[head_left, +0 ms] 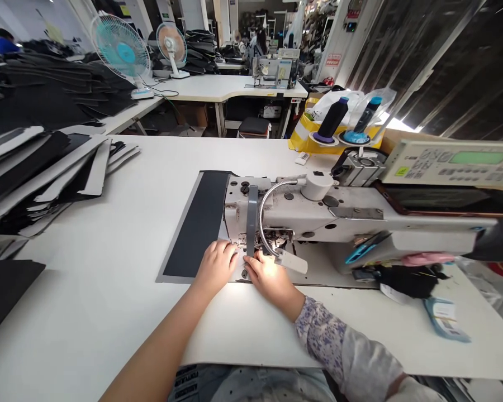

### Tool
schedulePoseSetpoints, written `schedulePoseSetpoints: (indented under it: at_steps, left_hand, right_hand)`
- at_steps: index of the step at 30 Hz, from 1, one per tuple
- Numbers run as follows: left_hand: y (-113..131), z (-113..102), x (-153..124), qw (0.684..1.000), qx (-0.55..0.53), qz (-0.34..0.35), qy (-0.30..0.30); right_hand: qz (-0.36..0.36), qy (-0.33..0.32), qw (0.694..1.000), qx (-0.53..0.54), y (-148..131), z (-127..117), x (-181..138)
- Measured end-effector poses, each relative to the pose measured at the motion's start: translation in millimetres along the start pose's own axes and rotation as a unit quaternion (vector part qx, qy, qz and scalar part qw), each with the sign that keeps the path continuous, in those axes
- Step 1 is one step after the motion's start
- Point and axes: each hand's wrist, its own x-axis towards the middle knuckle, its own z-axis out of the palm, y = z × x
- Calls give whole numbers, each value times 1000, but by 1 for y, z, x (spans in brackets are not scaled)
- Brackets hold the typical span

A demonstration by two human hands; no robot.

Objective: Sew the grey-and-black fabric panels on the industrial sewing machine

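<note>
A black panel with a grey border (197,223) lies flat on the table, partly under the head of a sewing machine (343,206). My left hand (216,267) rests at the panel's right side, left of the needle area, its fingers curled down and together. My right hand (271,280) is just right of it, thumb and fingers drawn together at the lower end of a grey strip (252,218) that hangs down the front of the machine head. Whatever lies between the fingers of either hand is hidden. The needle tip is hidden too.
Stacked dark and grey pieces (46,173) lie at left, beside a black piece (8,290). Thread cones (333,120) and a control panel (452,162) stand behind the machine. A bendable lamp (293,261) reaches near my right hand. Fans (123,53) stand farther back.
</note>
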Motion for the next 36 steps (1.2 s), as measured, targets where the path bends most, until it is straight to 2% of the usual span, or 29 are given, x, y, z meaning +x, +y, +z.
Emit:
schedulePoseSetpoints:
  at_steps: [4,14,18,21,23,24,25,27,28,29,30,31,33,36]
  left_hand:
    - [-2,3,5,1000,12,-3,0]
    - [2,3,8,1000,20,-10,3]
    - [2,6,8,999,5,-25,24]
    - [2,5,7,999,9,-40,27]
    - [2,0,3,999,15,-34,12]
    - [2,-3,1,1000,18,-25,2]
    - [3,-7,-2,1000,21,-14,-9]
    - [6,-14,-9,999,32,13,-37]
    - [9,-17,-11,998,37,24,-53]
    - [12,-20,-13,996,41,38,-73]
    - [17,-23,-14,993,43,55,-95]
    - [21,-24,-15,990,42,71,-115]
    - [28,-24,-14,985,42,97,-136]
    - [31,-18,-14,990,37,100,-93]
  right_hand:
    - [10,-2,1000,-12,-1,3,1]
    - [-24,24,999,-42,-3,-4,4]
    - [-29,47,998,5,0,-2,4]
    - [-1,61,992,111,-1,-4,4]
    - [65,58,967,238,-3,-8,2]
    - [113,41,941,317,-5,-11,1]
    - [163,9,902,399,-6,-15,-1]
    - [240,-87,805,536,-7,-24,-5]
    - [258,-139,763,576,-7,-28,-6]
    - [262,-186,737,594,-6,-32,-8]
    - [258,-224,729,593,-5,-35,-8]
    - [251,-250,735,578,-5,-37,-9]
    - [237,-270,767,532,-5,-39,-9]
    - [233,-256,799,492,-8,-38,-9]
